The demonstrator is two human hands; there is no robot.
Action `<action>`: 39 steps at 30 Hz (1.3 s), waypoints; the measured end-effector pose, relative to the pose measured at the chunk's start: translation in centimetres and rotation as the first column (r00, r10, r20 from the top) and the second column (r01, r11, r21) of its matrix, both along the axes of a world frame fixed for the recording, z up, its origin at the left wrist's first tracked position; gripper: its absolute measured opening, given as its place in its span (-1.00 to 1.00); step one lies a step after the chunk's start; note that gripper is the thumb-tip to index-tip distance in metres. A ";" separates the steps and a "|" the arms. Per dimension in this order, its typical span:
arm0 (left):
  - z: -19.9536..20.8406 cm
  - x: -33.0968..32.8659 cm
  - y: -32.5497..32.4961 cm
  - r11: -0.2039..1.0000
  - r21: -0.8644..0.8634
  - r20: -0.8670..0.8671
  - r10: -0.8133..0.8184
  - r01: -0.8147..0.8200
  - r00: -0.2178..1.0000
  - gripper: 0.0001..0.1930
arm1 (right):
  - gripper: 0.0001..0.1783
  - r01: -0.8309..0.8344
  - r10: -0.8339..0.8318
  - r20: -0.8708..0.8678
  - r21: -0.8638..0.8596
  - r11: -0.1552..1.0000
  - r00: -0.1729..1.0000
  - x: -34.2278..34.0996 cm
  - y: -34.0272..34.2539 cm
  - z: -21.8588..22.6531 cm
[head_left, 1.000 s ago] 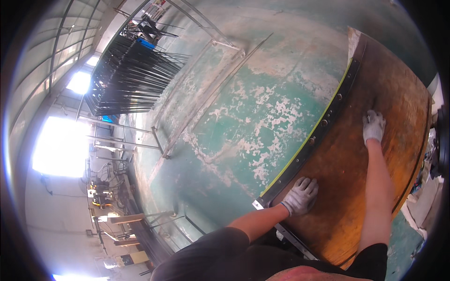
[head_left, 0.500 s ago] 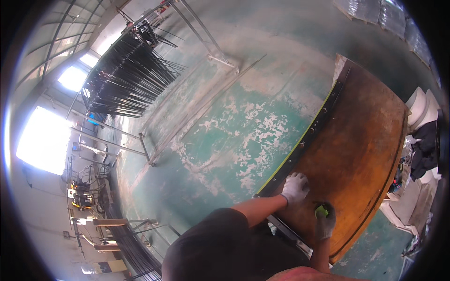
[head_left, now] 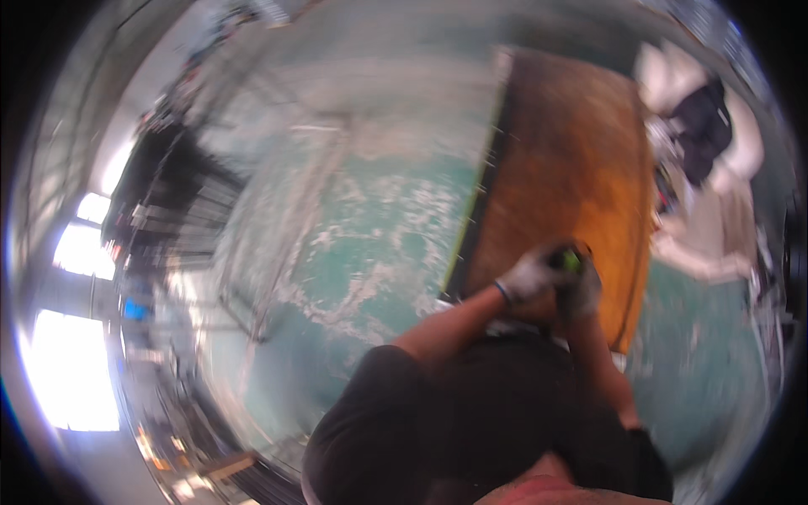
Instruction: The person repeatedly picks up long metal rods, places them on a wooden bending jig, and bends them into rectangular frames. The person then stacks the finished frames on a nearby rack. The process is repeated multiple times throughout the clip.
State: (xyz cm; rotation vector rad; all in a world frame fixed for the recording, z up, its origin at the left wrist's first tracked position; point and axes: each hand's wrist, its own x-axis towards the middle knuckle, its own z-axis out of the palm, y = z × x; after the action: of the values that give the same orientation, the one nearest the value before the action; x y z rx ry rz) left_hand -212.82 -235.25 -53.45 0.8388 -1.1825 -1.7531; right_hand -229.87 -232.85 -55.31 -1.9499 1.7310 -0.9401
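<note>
In front of me my two gloved hands come together over the brown wooden tabletop [head_left: 560, 160]. My right hand [head_left: 581, 293] is closed around a small green-and-black object [head_left: 572, 261], whose kind is blurred. From the left, my left hand [head_left: 530, 276] reaches it too, its fingers bent against the object. A long dark bar [head_left: 478, 210] with a yellow-green edge lies along the left side of the tabletop; neither hand touches it.
Right of the tabletop are white rounded pieces, a dark cloth [head_left: 703, 130] and a beige stack [head_left: 711, 223]. A rack of dark rods [head_left: 168, 189] stands far left on the worn green floor [head_left: 379, 236]. Window light glares at the left.
My left hand has left the tabletop near the bar and joined my right hand at the green-and-black object. My view has swung, shifting the tabletop left and blurring the scene.
</note>
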 end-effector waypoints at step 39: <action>-0.1 2.8 6.0 0.925 -0.114 0.841 -0.104 0.363 0.531 -0.67 | -0.67 -0.150 -0.102 0.444 0.498 0.854 0.890 -9.4 7.7 1.1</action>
State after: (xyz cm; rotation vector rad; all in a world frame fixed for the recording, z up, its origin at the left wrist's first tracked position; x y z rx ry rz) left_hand -210.02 -229.28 -53.55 1.4587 -2.2094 -1.3035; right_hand -239.25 -225.20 -54.25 -1.2688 1.4744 -0.7362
